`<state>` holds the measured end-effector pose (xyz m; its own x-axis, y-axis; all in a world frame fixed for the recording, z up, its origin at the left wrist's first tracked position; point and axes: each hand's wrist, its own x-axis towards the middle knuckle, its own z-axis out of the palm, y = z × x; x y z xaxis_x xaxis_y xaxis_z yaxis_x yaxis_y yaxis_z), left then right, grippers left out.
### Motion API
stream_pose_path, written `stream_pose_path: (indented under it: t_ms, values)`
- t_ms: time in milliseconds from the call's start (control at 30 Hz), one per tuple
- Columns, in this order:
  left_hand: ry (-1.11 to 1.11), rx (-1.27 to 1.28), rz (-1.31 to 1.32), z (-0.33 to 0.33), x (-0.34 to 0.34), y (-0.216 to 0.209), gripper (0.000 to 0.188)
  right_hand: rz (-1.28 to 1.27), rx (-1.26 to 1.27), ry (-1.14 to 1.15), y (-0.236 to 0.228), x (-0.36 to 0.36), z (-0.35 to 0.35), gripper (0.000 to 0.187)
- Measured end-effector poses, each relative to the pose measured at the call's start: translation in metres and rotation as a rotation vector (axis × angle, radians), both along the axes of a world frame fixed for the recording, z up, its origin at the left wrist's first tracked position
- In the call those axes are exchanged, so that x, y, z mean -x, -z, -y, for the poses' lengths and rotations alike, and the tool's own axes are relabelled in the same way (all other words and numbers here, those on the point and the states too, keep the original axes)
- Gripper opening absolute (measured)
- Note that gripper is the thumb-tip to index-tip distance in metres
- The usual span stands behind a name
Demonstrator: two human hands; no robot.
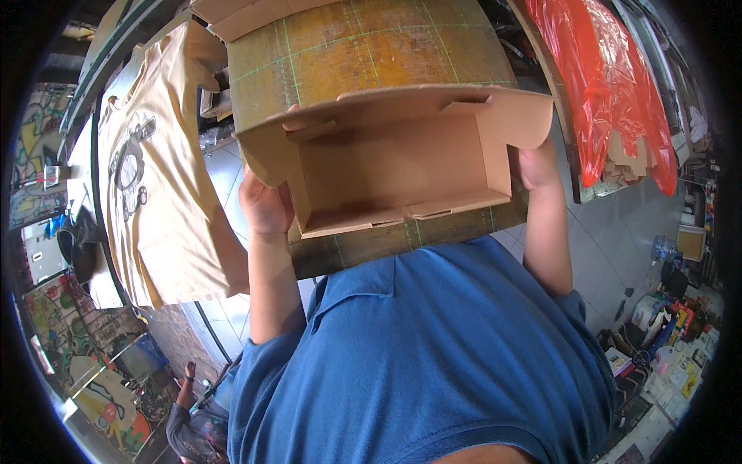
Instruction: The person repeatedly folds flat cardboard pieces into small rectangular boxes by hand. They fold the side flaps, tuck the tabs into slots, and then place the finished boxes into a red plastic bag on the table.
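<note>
A brown cardboard box [390, 166] with its lid flap raised along the far side is held up in front of me, its bare inside facing me. At its left end my left hand [265, 203] is closed on the cardboard, and a fingertip shows over the flap. My right hand [539, 165] grips the opposite end, beside the rounded lid corner; most of its fingers are hidden behind the box. Beneath the box lies a worn wooden tabletop [348, 54] marked with green grid lines.
More cardboard [255, 14] lies at the table's far left edge. A cream printed T-shirt [166, 178] is spread to the left. Red plastic bags [610, 85] hang at the right, with cardboard pieces below. Another person [199, 417] is at the lower left. Assorted goods [665, 340] crowd the right side.
</note>
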<state>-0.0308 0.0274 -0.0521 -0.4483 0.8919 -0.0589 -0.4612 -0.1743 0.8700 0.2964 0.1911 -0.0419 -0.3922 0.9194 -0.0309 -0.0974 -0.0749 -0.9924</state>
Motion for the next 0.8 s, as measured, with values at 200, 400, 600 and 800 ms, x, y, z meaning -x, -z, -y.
stream_pose_path:
  t_ms: [200,400,600,800]
  values:
    - [0.05,-0.07,0.124,0.004,0.005,-0.007,0.04,-0.111,0.038,-0.084,-0.006,-0.006,0.0,0.039]
    - [0.12,0.119,-0.158,0.002,-0.001,-0.032,0.056,-0.147,-0.012,-0.205,-0.021,-0.004,0.009,0.058]
    - [0.196,0.073,0.078,0.005,0.0,-0.047,0.064,-0.193,0.144,-0.265,-0.033,-0.009,0.018,0.07]
    - [0.242,0.236,-0.174,0.009,-0.012,-0.061,0.058,-0.084,0.138,-0.199,-0.043,-0.005,0.037,0.054]
